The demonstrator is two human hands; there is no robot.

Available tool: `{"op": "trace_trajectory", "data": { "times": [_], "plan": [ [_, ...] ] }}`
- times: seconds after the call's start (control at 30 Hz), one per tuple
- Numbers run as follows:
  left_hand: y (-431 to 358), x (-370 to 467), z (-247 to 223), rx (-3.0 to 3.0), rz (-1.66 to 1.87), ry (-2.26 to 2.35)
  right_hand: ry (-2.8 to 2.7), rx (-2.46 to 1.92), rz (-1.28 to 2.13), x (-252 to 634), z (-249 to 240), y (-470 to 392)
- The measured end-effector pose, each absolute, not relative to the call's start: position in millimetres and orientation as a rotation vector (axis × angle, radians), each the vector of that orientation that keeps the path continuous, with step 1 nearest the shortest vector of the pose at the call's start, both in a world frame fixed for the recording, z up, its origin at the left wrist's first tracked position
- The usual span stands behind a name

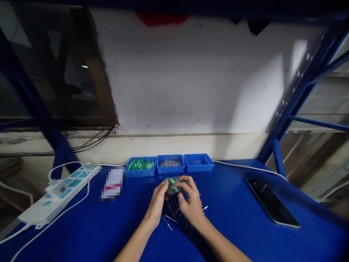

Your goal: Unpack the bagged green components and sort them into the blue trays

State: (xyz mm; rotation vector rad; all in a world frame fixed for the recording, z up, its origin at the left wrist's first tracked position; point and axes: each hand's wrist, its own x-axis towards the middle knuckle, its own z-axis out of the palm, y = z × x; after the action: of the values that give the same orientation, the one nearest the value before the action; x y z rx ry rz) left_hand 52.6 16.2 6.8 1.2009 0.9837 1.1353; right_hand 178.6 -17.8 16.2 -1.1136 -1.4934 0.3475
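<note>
Between my hands is a small green-and-clear plastic packet (172, 186), held above the blue table. My left hand (156, 204) grips its left edge with thumb and fingers. At the packet's right side, my right hand (192, 205) has curled fingers pressed against it. Several silver pop rivets (171, 218) lie scattered on the tabletop beneath and beside my hands, some partly hidden by the right one.
Three blue trays stand along the back: one with green packets (141, 165), one with clear bags (171, 162), one with a few rivets (198, 162). A white power strip (58, 196) with cables lies left, a blurred packet (113, 183) nearby. A phone (272, 202) lies right.
</note>
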Motion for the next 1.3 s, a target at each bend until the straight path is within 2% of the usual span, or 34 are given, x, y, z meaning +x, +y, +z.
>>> {"op": "trace_trajectory", "data": {
  "times": [0.17,0.37,0.47,0.57,0.67,0.83,1.03,1.2,1.3],
  "plan": [
    [21,48,11,1.526,1.212,1.054,-1.444,-1.274,0.4,180,16,-16],
    [22,41,20,2.045,1.204,0.97,-1.204,-1.253,0.991,185,25,-9],
    [20,36,26,2.185,1.129,0.868,-1.142,-1.187,1.067,185,23,-7],
    [22,31,27,2.234,1.041,0.831,-1.153,-1.159,1.008,186,17,-4],
    [27,30,22,2.147,1.025,0.954,-1.229,-1.192,0.775,187,14,-3],
    [28,38,14,1.629,0.981,1.106,-1.391,-1.211,0.463,184,18,-12],
    [23,41,19,1.131,0.858,0.937,-1.71,-1.17,0.143,181,14,-15],
    [27,38,16,1.492,1.192,1.114,-1.633,-1.262,0.215,186,9,-9],
    [27,39,16,1.844,1.324,1.197,-1.473,-1.277,0.56,186,12,-6]
  ]
}}
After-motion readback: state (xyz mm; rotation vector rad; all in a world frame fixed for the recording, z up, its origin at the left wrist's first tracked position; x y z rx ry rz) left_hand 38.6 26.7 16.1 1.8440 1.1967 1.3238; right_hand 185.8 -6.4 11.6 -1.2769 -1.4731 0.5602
